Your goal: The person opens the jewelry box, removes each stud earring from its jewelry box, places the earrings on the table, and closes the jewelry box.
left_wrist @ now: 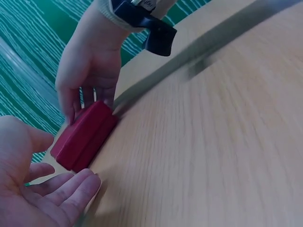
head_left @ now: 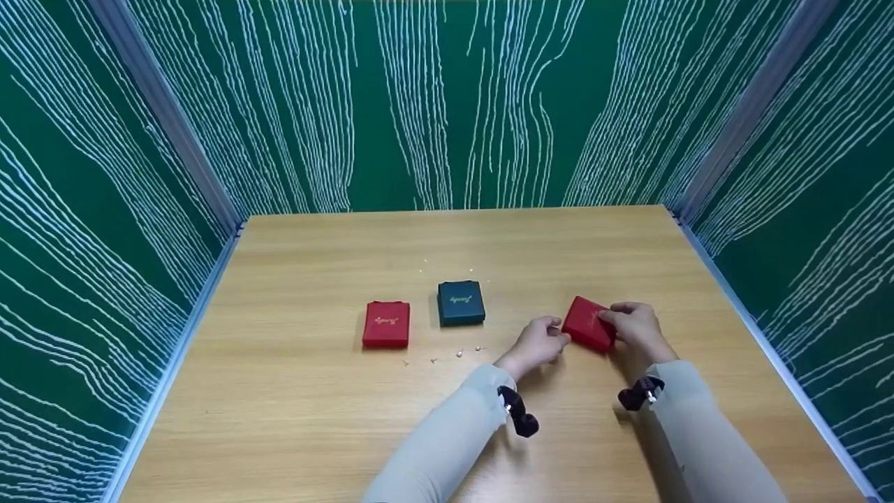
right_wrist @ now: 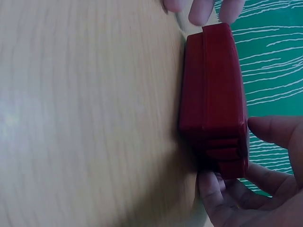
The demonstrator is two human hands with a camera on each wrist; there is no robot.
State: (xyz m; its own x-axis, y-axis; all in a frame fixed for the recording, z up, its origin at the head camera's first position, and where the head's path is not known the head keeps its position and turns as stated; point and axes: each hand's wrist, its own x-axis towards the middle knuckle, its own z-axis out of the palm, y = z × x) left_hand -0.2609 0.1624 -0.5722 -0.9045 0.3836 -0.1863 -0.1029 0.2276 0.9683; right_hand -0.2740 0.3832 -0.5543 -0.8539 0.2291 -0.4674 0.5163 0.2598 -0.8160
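At the right of the table, a small red jewelry box [head_left: 587, 323] with gold lettering on its lid is turned at an angle. My right hand [head_left: 635, 328] grips its right side, the thumb on the lid and the fingers at the lower edge. Beside the box's left side is my left hand [head_left: 538, 345], its fingers loosely spread and holding nothing. In the left wrist view, a narrow gap shows between the left fingertips [left_wrist: 90, 182] and the red box [left_wrist: 85, 137]. The right wrist view shows the right thumb [right_wrist: 265, 127] against the lid.
A second red box [head_left: 386, 324] and a dark green box [head_left: 461, 303] lie flat to the left. Several tiny shiny pieces, perhaps earrings [head_left: 459, 353], lie before them, with smaller specks behind. Green patterned panels [head_left: 412, 105] surround the wooden table [head_left: 293, 419].
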